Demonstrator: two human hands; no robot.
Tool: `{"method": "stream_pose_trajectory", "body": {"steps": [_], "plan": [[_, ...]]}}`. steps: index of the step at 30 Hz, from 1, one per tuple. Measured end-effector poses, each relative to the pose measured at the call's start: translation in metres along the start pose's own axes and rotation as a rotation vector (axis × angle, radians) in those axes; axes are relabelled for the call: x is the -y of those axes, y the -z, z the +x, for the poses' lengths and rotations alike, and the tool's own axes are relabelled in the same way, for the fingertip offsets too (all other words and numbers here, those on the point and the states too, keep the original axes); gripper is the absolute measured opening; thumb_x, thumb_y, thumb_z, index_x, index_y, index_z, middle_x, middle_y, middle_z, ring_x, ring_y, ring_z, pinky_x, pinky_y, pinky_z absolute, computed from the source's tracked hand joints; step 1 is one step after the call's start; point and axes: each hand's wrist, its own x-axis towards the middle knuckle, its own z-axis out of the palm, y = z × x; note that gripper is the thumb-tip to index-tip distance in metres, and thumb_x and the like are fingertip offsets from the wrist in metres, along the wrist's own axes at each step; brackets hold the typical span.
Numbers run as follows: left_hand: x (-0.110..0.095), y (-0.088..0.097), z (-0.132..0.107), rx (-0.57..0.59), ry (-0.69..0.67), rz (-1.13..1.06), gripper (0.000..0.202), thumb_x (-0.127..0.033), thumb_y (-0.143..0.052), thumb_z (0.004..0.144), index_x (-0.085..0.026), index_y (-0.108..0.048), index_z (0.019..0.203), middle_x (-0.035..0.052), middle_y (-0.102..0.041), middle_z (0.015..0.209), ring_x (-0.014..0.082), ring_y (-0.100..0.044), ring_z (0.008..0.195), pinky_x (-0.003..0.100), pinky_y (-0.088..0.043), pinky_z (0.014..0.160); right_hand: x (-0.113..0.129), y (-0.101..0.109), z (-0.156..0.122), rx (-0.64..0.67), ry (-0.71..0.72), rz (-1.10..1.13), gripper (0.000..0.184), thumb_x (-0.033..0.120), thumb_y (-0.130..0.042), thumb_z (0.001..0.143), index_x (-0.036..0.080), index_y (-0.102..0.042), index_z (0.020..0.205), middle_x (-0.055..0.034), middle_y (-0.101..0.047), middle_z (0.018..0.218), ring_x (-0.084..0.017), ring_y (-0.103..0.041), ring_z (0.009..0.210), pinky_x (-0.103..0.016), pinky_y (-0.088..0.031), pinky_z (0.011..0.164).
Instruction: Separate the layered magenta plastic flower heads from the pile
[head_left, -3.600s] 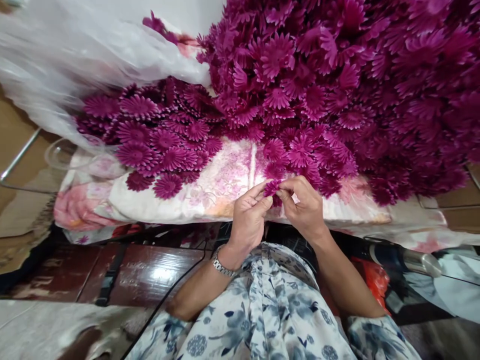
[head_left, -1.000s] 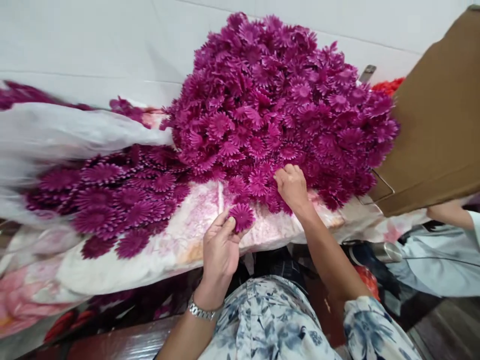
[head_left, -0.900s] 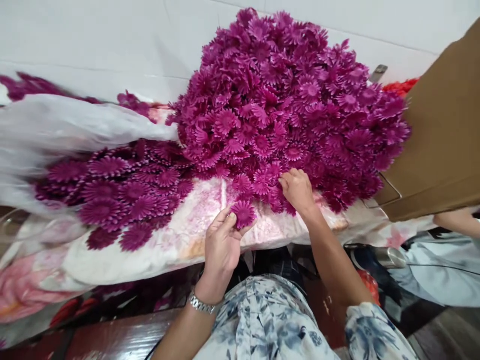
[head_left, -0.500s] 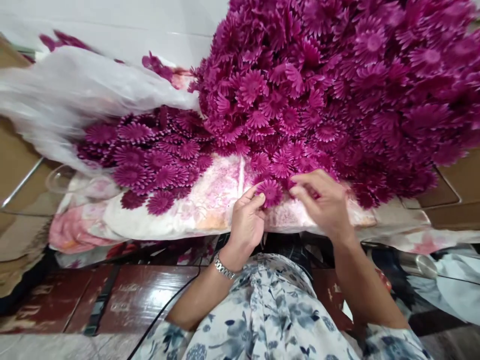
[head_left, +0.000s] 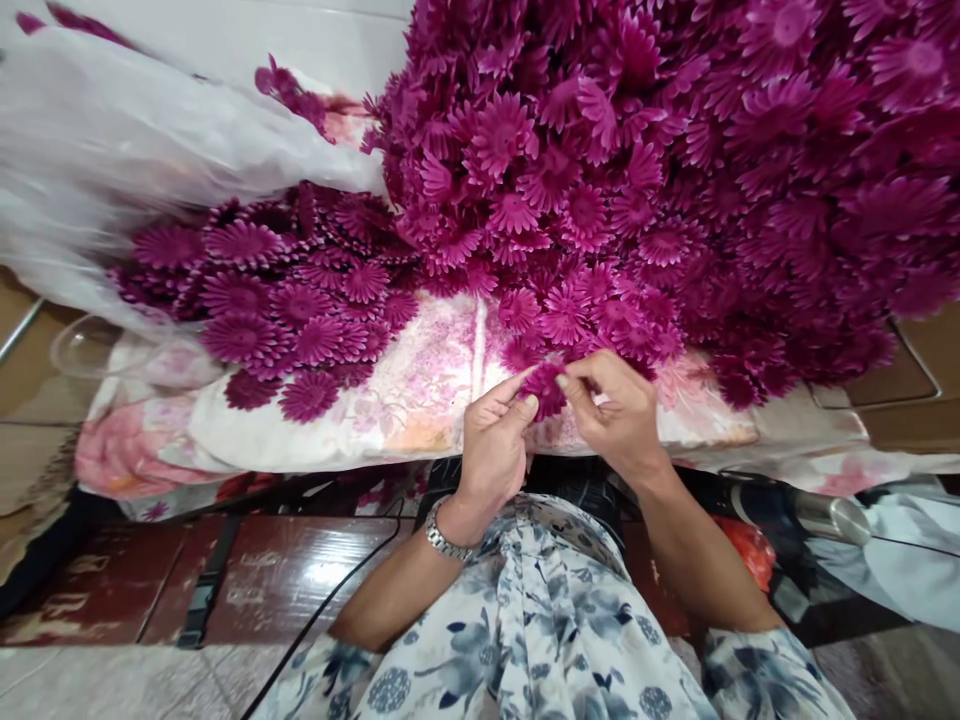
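A small magenta fabric flower [head_left: 545, 385] is pinched between both my hands at the front of a pale floral cloth [head_left: 420, 390]. My left hand [head_left: 495, 445], with a metal watch on its wrist, grips it from the left with thumb and fingers closed. From the right, the fingertips of my right hand [head_left: 616, 412] close on the same flower. Just behind my hands rises a big heap of the same magenta flowers [head_left: 660, 170]. A flatter spread of larger flowers [head_left: 277, 290] lies to the left.
A clear plastic bag [head_left: 112, 170] lies crumpled at the upper left, over the flatter flowers. A clear cup [head_left: 86, 345] sits at the cloth's left edge. Brown cardboard [head_left: 900, 390] shows at the right. A dark wooden surface [head_left: 247, 570] and a black cable [head_left: 322, 620] are below.
My right hand has come back from the heap and joined my left hand on the flower. The camera has tilted down and closer to the pile.
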Motion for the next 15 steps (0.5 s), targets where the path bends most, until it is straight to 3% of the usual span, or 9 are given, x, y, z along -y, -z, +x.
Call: {"method": "stream_pose_trajectory", "body": {"steps": [3, 5, 7, 10, 13, 15], "plan": [[-0.004, 0.003, 0.002, 0.000, 0.008, -0.014, 0.022, -0.017, -0.074, 0.059, -0.016, -0.072, 0.081, 0.0024, -0.070, 0.073, 0.0110, -0.062, 0.068, 0.024, -0.049, 0.074, -0.028, 0.018, 0.026, -0.172, -0.009, -0.320, 0.011, 0.019, -0.055, 0.085, 0.019, -0.058, 0.074, -0.0020, -0.056, 0.068, -0.014, -0.051, 0.063, -0.029, -0.042, 0.062], [-0.007, 0.005, 0.003, 0.002, 0.028, -0.043, 0.019, -0.016, -0.073, 0.060, -0.015, -0.072, 0.079, 0.0015, -0.069, 0.072, 0.0095, -0.061, 0.065, 0.022, -0.048, 0.070, -0.045, 0.028, 0.041, -0.186, -0.049, -0.526, 0.010, 0.024, -0.058, 0.084, 0.016, -0.062, 0.081, -0.0074, -0.059, 0.080, -0.020, -0.054, 0.078, -0.036, -0.043, 0.073], [-0.008, 0.006, 0.004, -0.004, 0.044, -0.059, 0.020, -0.016, -0.073, 0.061, -0.015, -0.071, 0.080, 0.0009, -0.068, 0.071, 0.0087, -0.060, 0.065, 0.021, -0.048, 0.069, -0.050, 0.031, 0.048, -0.154, -0.050, -0.601, 0.022, 0.030, -0.061, 0.082, 0.014, -0.063, 0.096, -0.0120, -0.059, 0.094, -0.026, -0.053, 0.092, -0.043, -0.041, 0.081], [-0.010, 0.004, 0.005, 0.003, 0.034, -0.041, 0.020, -0.017, -0.072, 0.062, -0.014, -0.071, 0.082, 0.0017, -0.068, 0.073, 0.0092, -0.059, 0.066, 0.021, -0.047, 0.071, -0.032, 0.020, 0.039, 0.008, 0.037, -0.354, 0.028, 0.036, -0.062, 0.083, 0.016, -0.060, 0.103, -0.0090, -0.060, 0.092, -0.022, -0.053, 0.089, -0.037, -0.045, 0.078], [-0.009, 0.003, 0.006, 0.035, 0.036, -0.046, 0.020, -0.019, -0.073, 0.063, -0.013, -0.072, 0.082, 0.0030, -0.069, 0.075, 0.0092, -0.058, 0.066, 0.021, -0.046, 0.071, -0.009, -0.001, 0.019, 0.242, 0.105, -0.029, 0.018, 0.034, -0.061, 0.084, 0.017, -0.059, 0.088, -0.0037, -0.058, 0.077, -0.016, -0.053, 0.074, -0.029, -0.046, 0.067], [-0.007, 0.003, 0.006, 0.031, 0.049, -0.052, 0.021, -0.019, -0.075, 0.061, -0.014, -0.073, 0.081, 0.0021, -0.068, 0.072, 0.0083, -0.057, 0.065, 0.020, -0.045, 0.070, -0.002, -0.012, 0.009, 0.261, 0.114, 0.045, 0.015, 0.030, -0.059, 0.085, 0.017, -0.056, 0.079, -0.0023, -0.055, 0.072, -0.015, -0.051, 0.070, -0.027, -0.045, 0.064]]}}
